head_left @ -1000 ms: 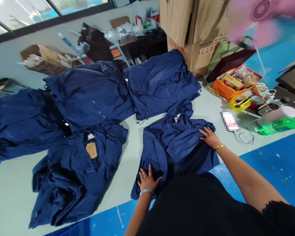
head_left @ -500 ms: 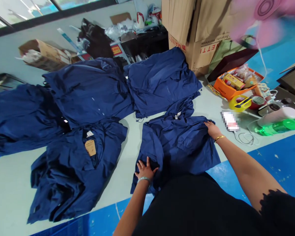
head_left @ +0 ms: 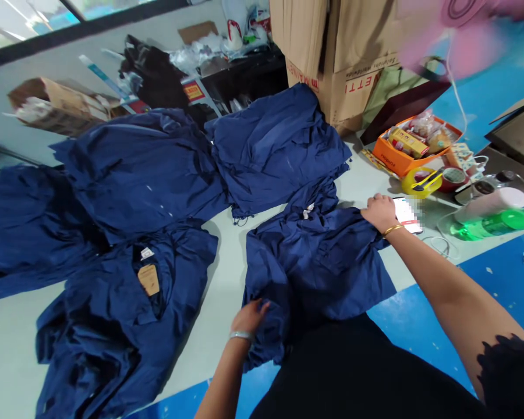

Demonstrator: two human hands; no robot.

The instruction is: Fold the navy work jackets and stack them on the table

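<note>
The right hand point(head_left: 379, 213) has been shifted outward beside the white-screened phone point(head_left: 408, 215), its fingers bunched together on the upper corner of a navy-blue fabric garment point(head_left: 323, 262). The garment is laid over the near edge of the pale tabletop point(head_left: 222, 256), bare surface left between it and a tagged navy garment point(head_left: 126, 314). The sleeve is touched by the left hand point(head_left: 248, 317); whether its partly hidden fingers are closed cannot be told.

"What did we grip?"
"Our right hand point(head_left: 379, 213) held the jacket point(head_left: 327, 262) by one corner, beside the phone point(head_left: 405, 212); our left hand point(head_left: 247, 317) had fingers at its opposite side."
"What else had we on the table point(head_left: 227, 250)?"
"A tagged jacket point(head_left: 109, 326)."
</note>
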